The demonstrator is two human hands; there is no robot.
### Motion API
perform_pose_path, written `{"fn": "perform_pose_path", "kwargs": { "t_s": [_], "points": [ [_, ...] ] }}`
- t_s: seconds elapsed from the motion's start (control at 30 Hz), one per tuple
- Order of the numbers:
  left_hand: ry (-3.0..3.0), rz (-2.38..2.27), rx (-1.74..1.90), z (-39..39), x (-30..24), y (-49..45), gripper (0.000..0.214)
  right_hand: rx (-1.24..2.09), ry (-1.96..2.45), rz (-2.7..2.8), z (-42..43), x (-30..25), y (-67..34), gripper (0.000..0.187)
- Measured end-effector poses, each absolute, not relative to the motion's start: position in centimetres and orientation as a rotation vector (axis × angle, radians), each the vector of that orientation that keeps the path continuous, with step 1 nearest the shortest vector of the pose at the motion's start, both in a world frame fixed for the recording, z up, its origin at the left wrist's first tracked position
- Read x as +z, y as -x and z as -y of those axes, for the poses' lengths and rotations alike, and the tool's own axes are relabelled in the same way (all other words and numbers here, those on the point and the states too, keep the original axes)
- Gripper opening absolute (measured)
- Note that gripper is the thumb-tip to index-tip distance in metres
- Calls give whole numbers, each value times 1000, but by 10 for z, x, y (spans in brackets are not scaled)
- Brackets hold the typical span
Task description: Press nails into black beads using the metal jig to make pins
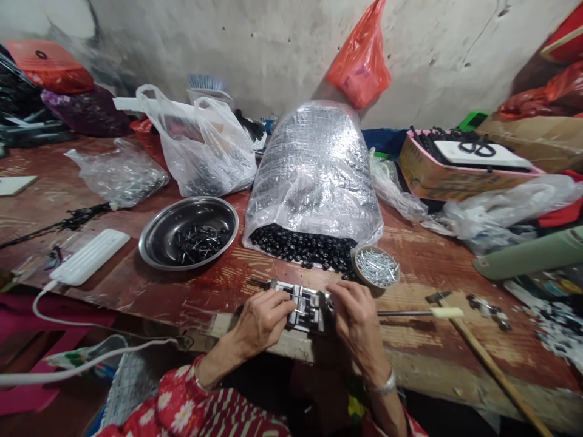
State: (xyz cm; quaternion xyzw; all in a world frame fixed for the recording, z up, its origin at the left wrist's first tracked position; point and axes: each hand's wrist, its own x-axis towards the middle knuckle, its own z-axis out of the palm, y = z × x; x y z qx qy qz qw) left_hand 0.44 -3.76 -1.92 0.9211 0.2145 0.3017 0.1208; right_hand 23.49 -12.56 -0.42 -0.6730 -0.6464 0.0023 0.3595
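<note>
A small metal clamping fixture (pixel 300 306) lies at the bench's front edge between my two hands. My left hand (pixel 262 315) reaches over its left side with fingers pinched, and a thin silver screw (pixel 299 311) shows at the fingertips. At the fixture's right end, my right hand (pixel 357 312) is closed, thumb and fingers together; what they hold is hidden. Just behind, small black round caps (pixel 310 246) spill from the mouth of a silvery woven sack (pixel 319 164). A small bowl (pixel 377 267) full of silver screws stands behind my right hand.
A steel bowl (pixel 150 252) holds black-headed screws at left. Beside it lies a white power strip (pixel 91 256) with its cable. A rod with a pale handle (pixel 446 312) and a wooden-handled hammer (pixel 494 367) lie right. Plastic bags (pixel 200 142) and a carton (pixel 441 170) stand behind.
</note>
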Motion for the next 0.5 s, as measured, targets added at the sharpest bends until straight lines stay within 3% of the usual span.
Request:
{"fn": "perform_pose_path", "kwargs": {
  "t_s": [0.23, 0.5],
  "points": [
    [-2549, -668, 959, 34, -16, -1, 24, -659, 2298, 1650, 181, -12, -308, 32],
    [-2609, -770, 862, 31, -12, 3, 15, -647, 2187, 1875, 244, -23, -308, 38]
  ]
}}
